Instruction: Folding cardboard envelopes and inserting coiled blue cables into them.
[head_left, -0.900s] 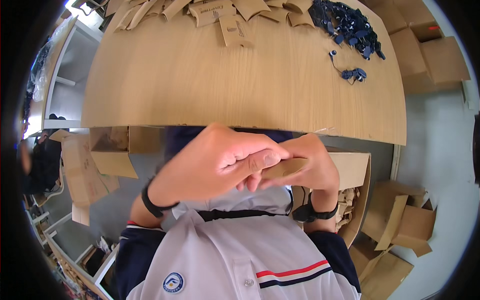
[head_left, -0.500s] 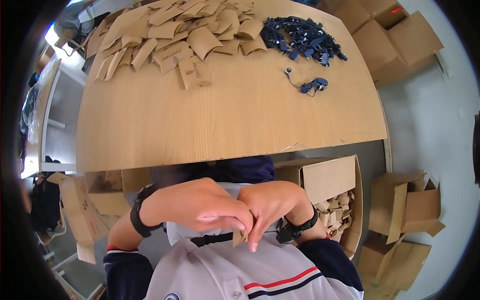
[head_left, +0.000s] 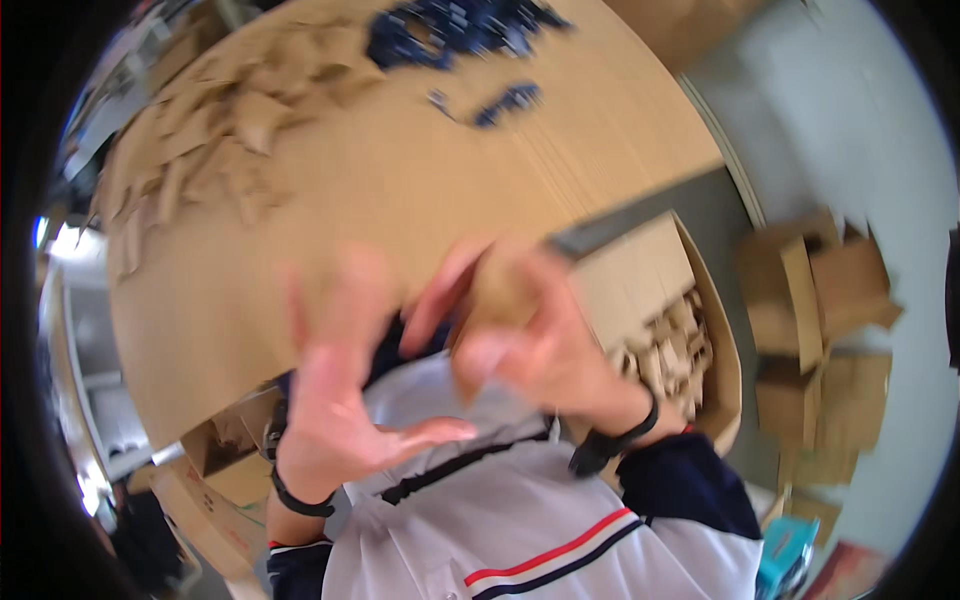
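Above my lap, close to the table's near edge, my right hand is closed around a small brown cardboard pillow box, blurred by motion. My left hand is empty, its thumb and fingers spread apart, just left of the box. A heap of similar pillow boxes covers the left side of the table. One dark blue coiled cord lies apart from a tangled pile of dark cords at the far edge.
At my right, a large open carton holds many small brown cardboard pieces. More open cartons stand on the floor by the right wall. Another carton sits at my left below the table, and a turquoise package lies lower right.
My hands have separated; the left has opened and moved away, while the right has risen with the pillow box. The whole view has turned toward the right.
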